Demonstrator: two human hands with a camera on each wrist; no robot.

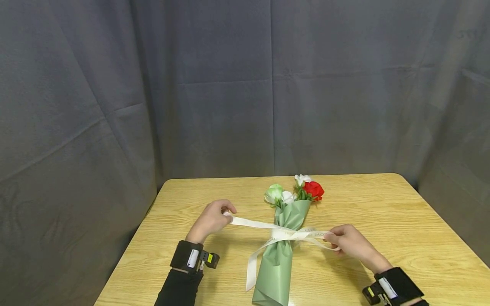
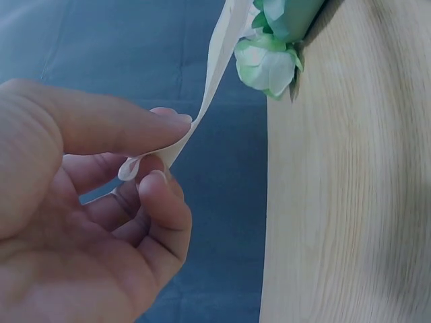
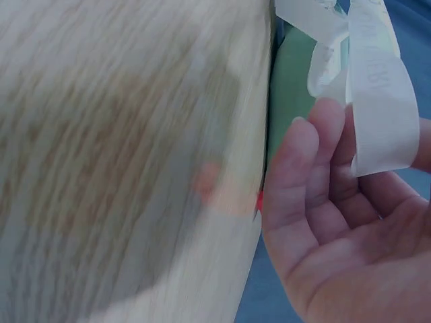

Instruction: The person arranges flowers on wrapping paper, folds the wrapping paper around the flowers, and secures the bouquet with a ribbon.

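A bouquet in pale green wrapping paper (image 1: 276, 267) lies on the table, with a red flower (image 1: 314, 190), a green-white flower (image 1: 274, 193) and white ones at its far end. Round its middle passes a white printed ribbon (image 1: 252, 223). To the left of the bouquet, my left hand (image 1: 210, 221) pinches one stretch of ribbon between thumb and fingers; the left wrist view shows the ribbon (image 2: 219, 57) folded at the fingertips. My right hand (image 1: 350, 243) holds a ribbon loop (image 3: 384, 111) on the other side. One loose tail hangs toward the near left.
The wooden table (image 1: 402, 204) has rounded far corners. Grey curtains (image 1: 222, 106) stand behind it and along both sides. Each wrist wears a black band with a small camera (image 1: 211, 259).
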